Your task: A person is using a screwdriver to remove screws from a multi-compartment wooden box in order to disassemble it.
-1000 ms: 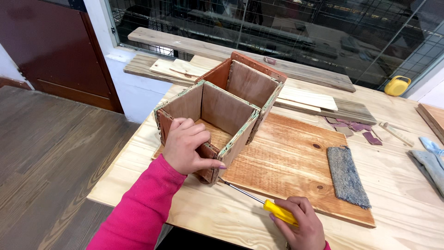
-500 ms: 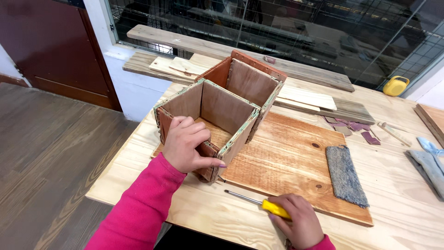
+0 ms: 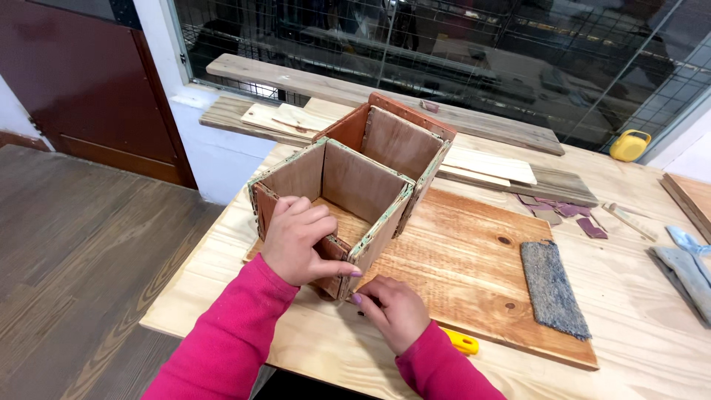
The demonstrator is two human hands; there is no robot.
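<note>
An open wooden box (image 3: 355, 189) with green-edged plywood walls stands on a brown board (image 3: 474, 259). A second, reddish box (image 3: 396, 137) sits right behind it. My left hand (image 3: 300, 241) grips the near wall of the front box, fingers curled over its rim. My right hand (image 3: 392, 311) rests at the box's near corner on the board, holding a screwdriver. Only the screwdriver's yellow handle end (image 3: 461, 342) shows past my wrist. The tip is hidden under the hand.
A grey sanding block (image 3: 552, 289) lies on the right of the brown board. Purple scraps (image 3: 563, 211), loose planks (image 3: 489, 167), a yellow tape measure (image 3: 629, 146) and grey gloves (image 3: 685, 267) lie further right. The table edge (image 3: 178, 296) drops to the wooden floor at left.
My right hand has moved left and forward with the screwdriver, from the table's front edge up to the near corner of the box. The left hand has stayed on the box.
</note>
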